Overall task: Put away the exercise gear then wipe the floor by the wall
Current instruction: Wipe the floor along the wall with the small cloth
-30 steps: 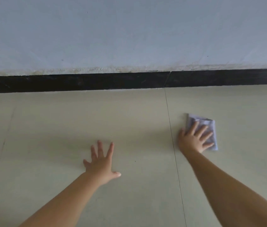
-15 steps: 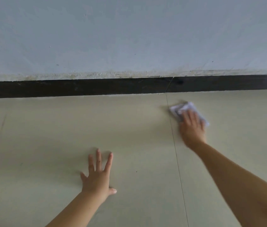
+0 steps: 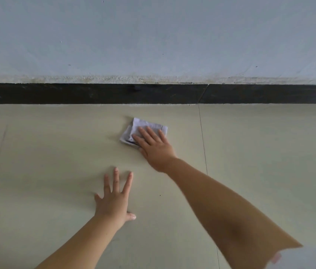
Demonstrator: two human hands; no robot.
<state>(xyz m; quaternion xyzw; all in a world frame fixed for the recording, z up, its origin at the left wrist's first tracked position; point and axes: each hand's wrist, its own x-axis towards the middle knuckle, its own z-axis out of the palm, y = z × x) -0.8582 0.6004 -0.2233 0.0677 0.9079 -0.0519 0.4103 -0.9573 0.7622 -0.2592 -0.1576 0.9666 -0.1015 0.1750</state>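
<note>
A small folded pale cloth (image 3: 140,126) lies flat on the beige tiled floor (image 3: 56,148), a short way in front of the black skirting board (image 3: 95,93). My right hand (image 3: 154,147) presses on it with straight, spread fingers, covering its near right part. My left hand (image 3: 115,197) rests flat on the floor nearer to me, fingers spread, holding nothing. No exercise gear is in view.
A pale grey wall (image 3: 153,35) rises above the skirting, with a dirty strip along its base. A tile joint (image 3: 202,140) runs from the skirting toward me, right of the cloth. A white sleeve (image 3: 308,257) shows at the bottom right corner.
My right hand has slid the cloth leftward across the tile joint, after first pushing it toward the skirting. My left hand has stayed planted on the floor.
</note>
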